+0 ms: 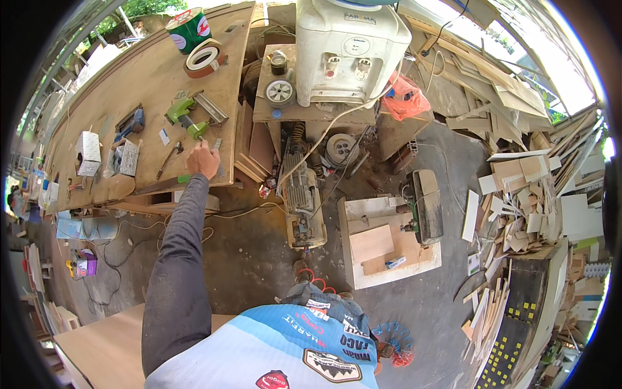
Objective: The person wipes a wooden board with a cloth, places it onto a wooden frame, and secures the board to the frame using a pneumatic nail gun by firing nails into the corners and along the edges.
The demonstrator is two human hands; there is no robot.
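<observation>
My left hand [203,161] is stretched forward over the near right part of the wooden workbench [84,142]. Its fingers are drawn together at the near end of a green nail gun [188,118], which lies on the bench with its metal magazine pointing away to the right. A small grey metal piece [218,144] lies beside the fingers. Left of the hand is a hammer [170,159], and a blue-and-black nail gun [130,123] rests farther left. A skin-toned patch beside my right hip, next to a red and blue coiled hose [398,343], may be my right hand; its fingers are hidden.
Small boxes [89,154], tape rolls [205,58] and a green can [188,31] stand on the bench. A white water dispenser [350,52] stands beyond. An air compressor [301,194] and a white open box [389,275] occupy the floor. Wood scraps [518,201] pile up right.
</observation>
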